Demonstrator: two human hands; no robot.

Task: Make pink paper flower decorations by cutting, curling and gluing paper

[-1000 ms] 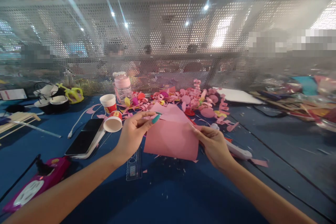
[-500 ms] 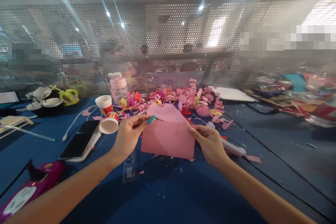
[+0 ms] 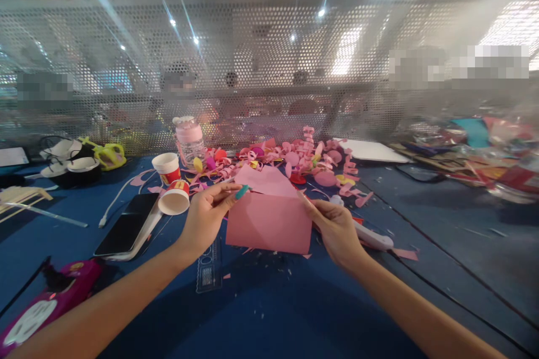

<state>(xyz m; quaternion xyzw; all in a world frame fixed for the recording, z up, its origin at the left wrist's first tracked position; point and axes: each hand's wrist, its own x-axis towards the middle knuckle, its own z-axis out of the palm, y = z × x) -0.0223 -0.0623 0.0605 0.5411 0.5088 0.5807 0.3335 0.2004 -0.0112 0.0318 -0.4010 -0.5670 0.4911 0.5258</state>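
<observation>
Both fingers (image 3: 231,193) pinching pink paper (image 3: 269,223)

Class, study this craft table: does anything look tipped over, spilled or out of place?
Yes. One paper cup lies on its side beside the phone, while its neighbour stands upright. Pink paper curls and small scraps litter the blue table.

Both forearms extend forward; left hand (image 3: 206,217) and right hand (image 3: 336,228) each hold a closed pinch grip, facing inward.

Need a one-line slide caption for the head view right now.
Left hand and right hand pinch a folded pink paper sheet over a blue table, pink paper curls behind.
</observation>
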